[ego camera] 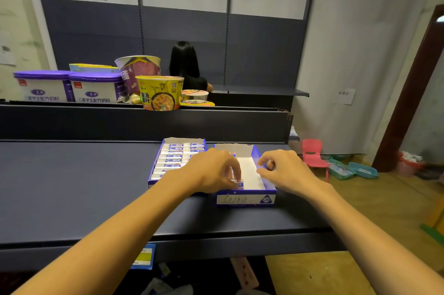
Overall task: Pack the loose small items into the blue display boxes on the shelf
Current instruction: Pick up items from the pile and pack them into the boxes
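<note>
Two blue display boxes stand side by side on the dark shelf (84, 186). The left box (153, 174) is packed with rows of small white-and-blue items (173, 156). The right box (245, 199), marked 2B on its front, shows a mostly bare white floor. My left hand (211, 172) reaches over it and pinches one small item (239, 184) at the box's near left corner. My right hand (286, 171) hovers at the box's right wall with fingers curled; whether it holds anything is hidden.
On the upper shelf behind stand two purple-lidded tubs (69, 86) and several instant noodle bowls (159, 92). A person with dark hair (183, 64) sits beyond them. On the floor to the right are a pink chair (313, 154) and teal trays (362, 169).
</note>
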